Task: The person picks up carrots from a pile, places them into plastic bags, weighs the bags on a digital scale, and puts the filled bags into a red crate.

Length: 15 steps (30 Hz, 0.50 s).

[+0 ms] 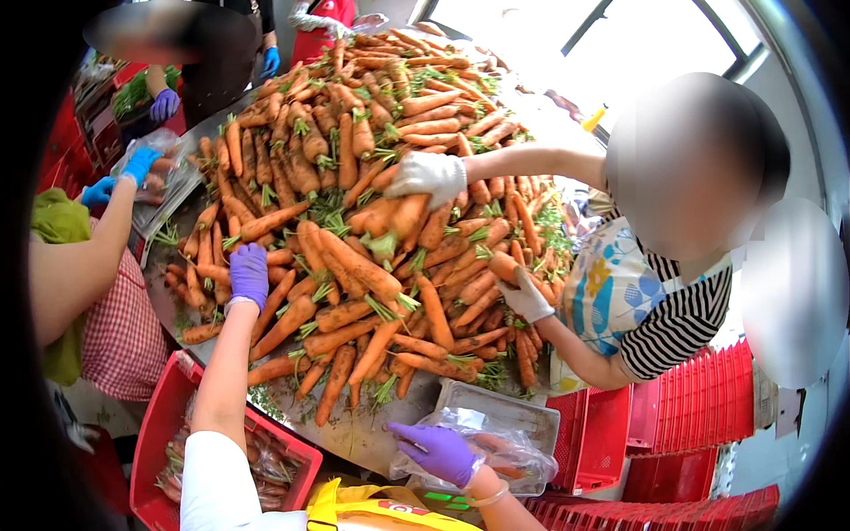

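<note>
A large heap of carrots [354,257] with short green tops covers a round metal table. My left hand [249,276], in a purple glove, reaches into its near left side. Its fingers are together and curl down among the carrots; what lies under them is hidden. My right hand [440,453], also purple-gloved, is at the near edge with fingers stretched out to the left. It hovers over or touches a clear plastic bag [522,456] with carrots inside, lying in a grey tray [542,416]. Beneath the tray, a green-lit display [443,498] shows.
Bagged carrots fill a red crate [301,478] below my left arm. At the right, a person's white-gloved hands [429,177] handle carrots. Another person's blue-gloved hands [140,166] hold a bag at the left. Red crates [691,403] stand stacked at the lower right.
</note>
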{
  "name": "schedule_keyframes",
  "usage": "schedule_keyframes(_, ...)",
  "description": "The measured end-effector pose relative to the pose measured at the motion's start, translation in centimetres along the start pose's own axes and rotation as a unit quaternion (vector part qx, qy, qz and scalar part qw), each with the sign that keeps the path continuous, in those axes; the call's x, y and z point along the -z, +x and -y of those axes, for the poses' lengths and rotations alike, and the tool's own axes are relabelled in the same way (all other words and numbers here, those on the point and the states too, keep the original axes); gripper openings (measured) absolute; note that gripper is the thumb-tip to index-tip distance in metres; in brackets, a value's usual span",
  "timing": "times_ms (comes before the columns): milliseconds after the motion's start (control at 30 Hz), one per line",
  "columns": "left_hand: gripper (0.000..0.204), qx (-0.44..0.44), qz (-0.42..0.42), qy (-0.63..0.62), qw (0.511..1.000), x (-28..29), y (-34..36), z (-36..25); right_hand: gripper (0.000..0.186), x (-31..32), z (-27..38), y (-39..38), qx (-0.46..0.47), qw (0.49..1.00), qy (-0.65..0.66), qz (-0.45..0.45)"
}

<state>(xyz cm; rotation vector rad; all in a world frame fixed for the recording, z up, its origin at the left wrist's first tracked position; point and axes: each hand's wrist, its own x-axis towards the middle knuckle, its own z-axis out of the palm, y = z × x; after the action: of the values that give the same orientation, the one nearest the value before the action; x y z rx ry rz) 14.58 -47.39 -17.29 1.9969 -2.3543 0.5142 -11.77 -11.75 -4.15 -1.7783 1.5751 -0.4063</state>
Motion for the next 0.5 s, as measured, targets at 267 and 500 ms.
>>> schedule_keyframes(267, 0.021, 0.016, -0.036, -0.162, 0.986, -6.4, -2.0, -2.0, 0.035, -0.5, -0.3, -0.3, -0.001, 0.996, 0.084, -0.032)
schedule_keyframes(500, 0.021, 0.022, -0.015, -0.233, 0.972, -1.4, -3.7, -1.9, 0.037, 1.1, 0.0, 0.5, -0.002, 0.996, 0.059, -0.069)
